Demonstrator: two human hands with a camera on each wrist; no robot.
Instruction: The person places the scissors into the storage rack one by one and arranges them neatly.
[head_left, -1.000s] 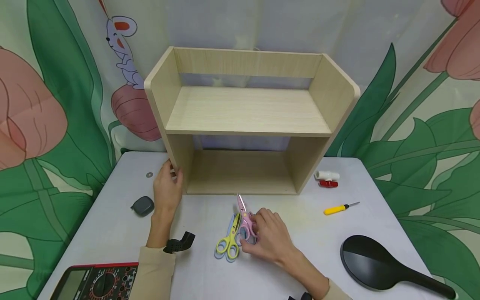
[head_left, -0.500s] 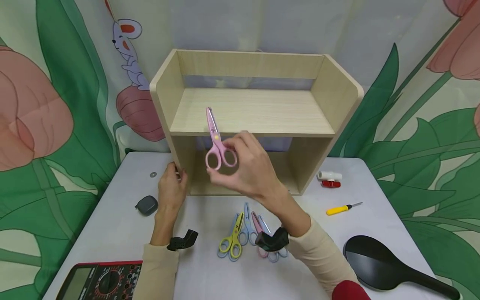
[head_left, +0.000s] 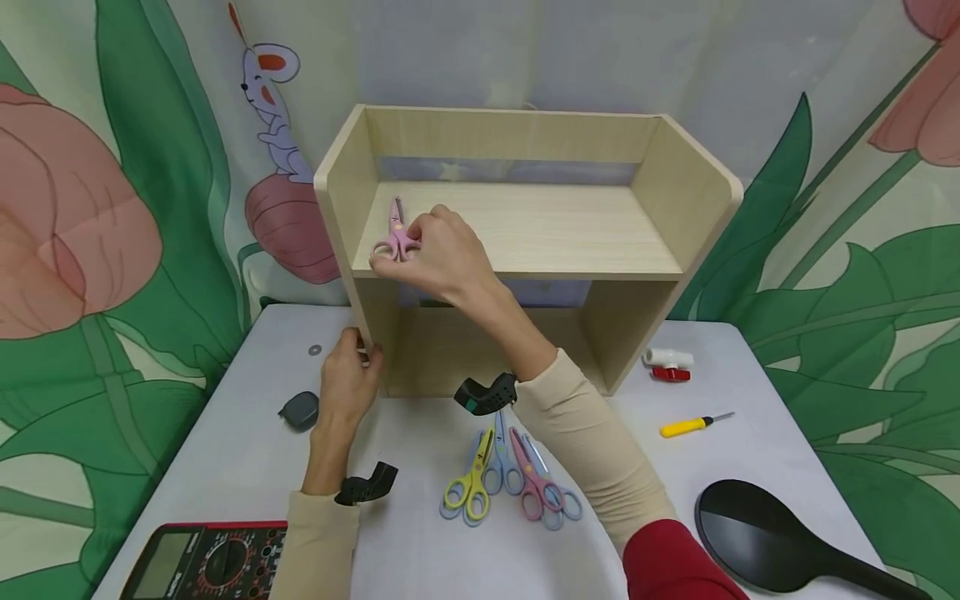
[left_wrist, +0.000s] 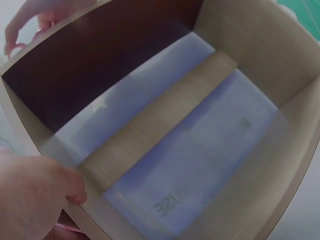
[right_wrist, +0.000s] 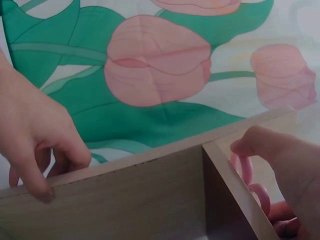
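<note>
My right hand (head_left: 442,254) pinches a pair of pink scissors (head_left: 397,225) by the handles, at the left end of the upper board of a light wooden desktop shelf (head_left: 540,225). The blades point toward the back. In the right wrist view the pink finger rings (right_wrist: 262,189) sit right at the board's front edge, under the thumb. Lower down, my left hand (head_left: 347,379) grips the front edge of the shelf's left side panel; in the left wrist view its thumb lies on the inner face (left_wrist: 35,195).
Several more scissors lie on the white table before the shelf: yellow (head_left: 477,475), blue (head_left: 498,457) and pink (head_left: 532,475) ones. A tape measure (head_left: 300,411) and multimeter (head_left: 225,562) are at left. At right are a white-and-red valve (head_left: 669,364), a yellow screwdriver (head_left: 684,427) and a black ladle (head_left: 757,533).
My right hand has picked up the pink scissors from the table, lifted them, and brought them left and forward onto the upper board. The left hand keeps its grip on the side panel.
</note>
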